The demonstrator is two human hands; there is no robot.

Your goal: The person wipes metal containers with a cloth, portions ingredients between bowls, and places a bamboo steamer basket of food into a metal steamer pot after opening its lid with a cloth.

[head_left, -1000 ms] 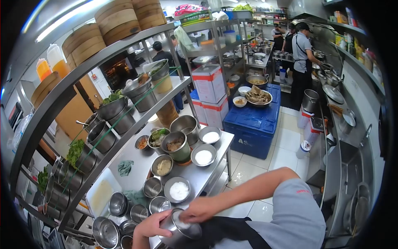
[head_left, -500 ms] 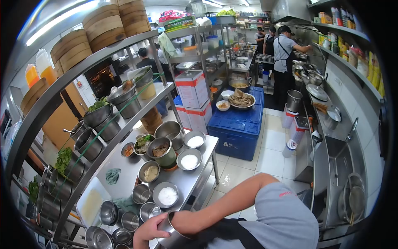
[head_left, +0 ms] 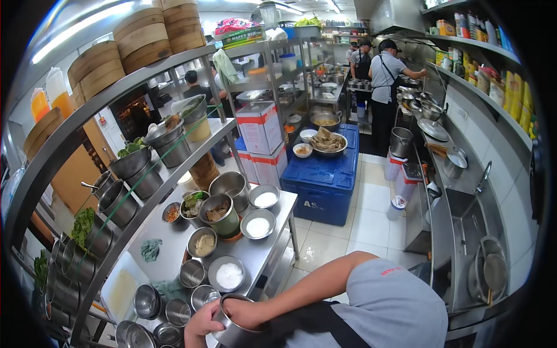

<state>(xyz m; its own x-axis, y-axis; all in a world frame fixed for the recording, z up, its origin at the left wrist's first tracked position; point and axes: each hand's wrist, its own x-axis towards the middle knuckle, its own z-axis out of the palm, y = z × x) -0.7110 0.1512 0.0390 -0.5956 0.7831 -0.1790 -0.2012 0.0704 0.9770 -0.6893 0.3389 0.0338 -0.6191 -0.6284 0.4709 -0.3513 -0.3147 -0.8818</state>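
- Left hand (head_left: 203,319) clamped on metal pot (head_left: 233,336) by desk (head_left: 178,236) edge, likely steadying its tilted mouth.
- Right hand (head_left: 246,314) was inside, partly hidden; could not tell whether it gripped.
- White-filled bowl (head_left: 227,274) stood near, presumably for reach.

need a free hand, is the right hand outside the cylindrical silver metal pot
No, the right hand reaches inside the silver metal pot, which the left hand holds.
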